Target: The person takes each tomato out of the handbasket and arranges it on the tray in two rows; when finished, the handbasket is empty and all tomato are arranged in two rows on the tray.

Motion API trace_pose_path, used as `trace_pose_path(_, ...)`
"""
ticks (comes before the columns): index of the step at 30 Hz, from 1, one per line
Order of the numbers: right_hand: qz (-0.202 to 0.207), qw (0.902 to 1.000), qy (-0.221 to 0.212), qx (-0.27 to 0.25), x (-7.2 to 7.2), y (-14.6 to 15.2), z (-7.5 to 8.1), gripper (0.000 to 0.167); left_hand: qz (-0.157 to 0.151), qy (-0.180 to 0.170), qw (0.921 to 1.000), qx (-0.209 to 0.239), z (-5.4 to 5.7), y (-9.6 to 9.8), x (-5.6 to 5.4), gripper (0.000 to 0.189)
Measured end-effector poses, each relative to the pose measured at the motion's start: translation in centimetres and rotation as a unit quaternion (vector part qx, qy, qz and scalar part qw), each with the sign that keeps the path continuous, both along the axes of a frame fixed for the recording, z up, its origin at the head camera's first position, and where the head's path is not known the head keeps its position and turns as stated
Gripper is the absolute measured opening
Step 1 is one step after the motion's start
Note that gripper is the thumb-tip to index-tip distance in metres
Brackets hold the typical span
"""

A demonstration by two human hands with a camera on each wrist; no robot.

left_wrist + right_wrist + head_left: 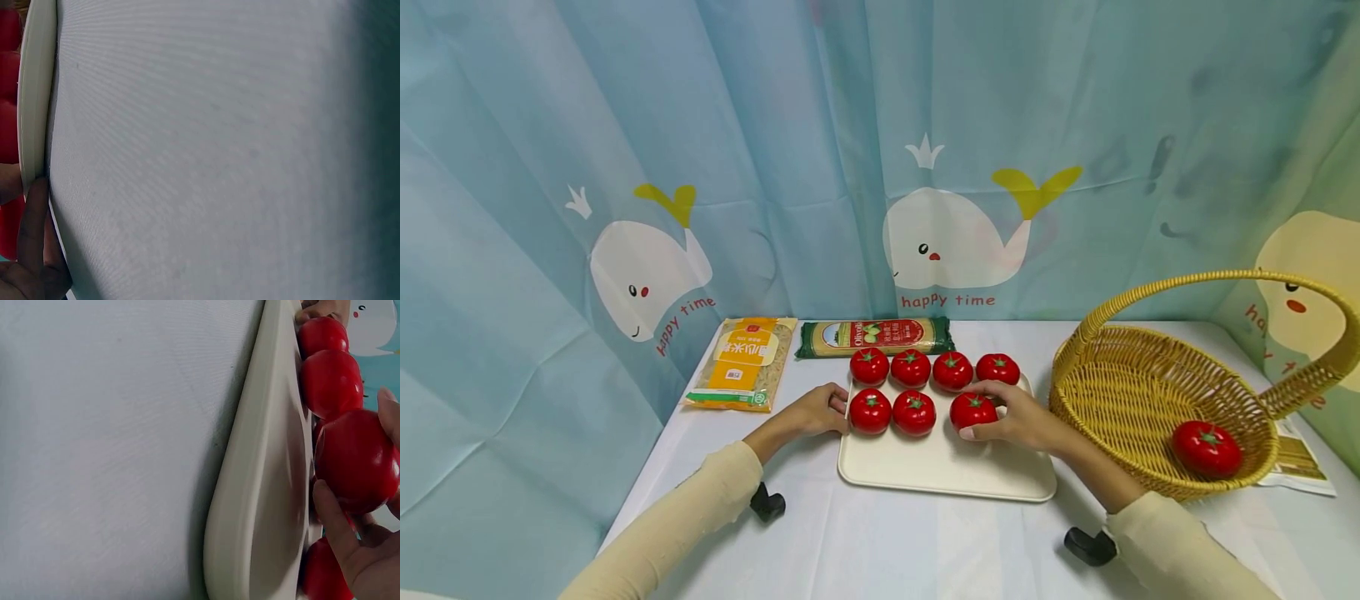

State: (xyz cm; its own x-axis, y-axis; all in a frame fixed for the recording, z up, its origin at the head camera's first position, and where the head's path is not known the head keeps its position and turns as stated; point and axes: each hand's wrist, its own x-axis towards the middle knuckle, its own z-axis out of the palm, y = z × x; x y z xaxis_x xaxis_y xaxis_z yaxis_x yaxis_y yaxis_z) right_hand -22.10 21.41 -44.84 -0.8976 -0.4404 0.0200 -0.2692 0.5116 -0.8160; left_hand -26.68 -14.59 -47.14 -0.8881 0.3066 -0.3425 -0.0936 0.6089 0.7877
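My right hand (1018, 417) grips a red tomato (973, 412), thumb and fingers around its sides, over the front row on a cream tray (940, 471). In the right wrist view, the held tomato (357, 461) sits close above the tray's raised edge (240, 506). At the tray's left side, my left hand (820, 408) holds the rim. The left wrist view shows its fingers (32, 231) against the outer side of that rim (36, 94). Two tomatoes (914, 412) stand left of the held one, and several more (952, 372) form a row behind.
A wicker basket (1120, 400) with a tall handle stands at the right, one tomato (1207, 449) inside. A printed packet (1300, 462) lies partly beneath it. Behind the tray is a spaghetti pack (874, 335); a yellow grain bag (742, 364) lies at the back left. Curtains enclose the table.
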Motion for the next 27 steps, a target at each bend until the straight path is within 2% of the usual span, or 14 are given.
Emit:
trace_pose_path(7, 0.016, 0.9997, 0.000, 0.019, -0.4, -0.9, -0.3, 0.062, 0.000, -0.001, 1.0000, -0.007, 0.2, 0.0, 0.1, 0.054)
trace_pose_path(14, 0.006, 0.9997, -0.015, 0.018, -0.7, -1.6, -0.2, 0.063, 0.001, -0.003, 1.0000, -0.004, 0.4, 0.1, 0.0, 0.054)
trace_pose_path(23, 0.012, 0.9995, -0.010, 0.027, -0.9, -1.9, -0.2, 0.064, 0.005, -0.008, 1.0000, -0.002, 0.4, 0.0, 0.1, 0.054)
trace_pose_path(27, 0.013, 0.9993, -0.016, 0.029, -0.8, -1.9, -0.2, 0.070, 0.005, -0.009, 0.9999, 0.001, 0.4, 0.0, 0.1, 0.054)
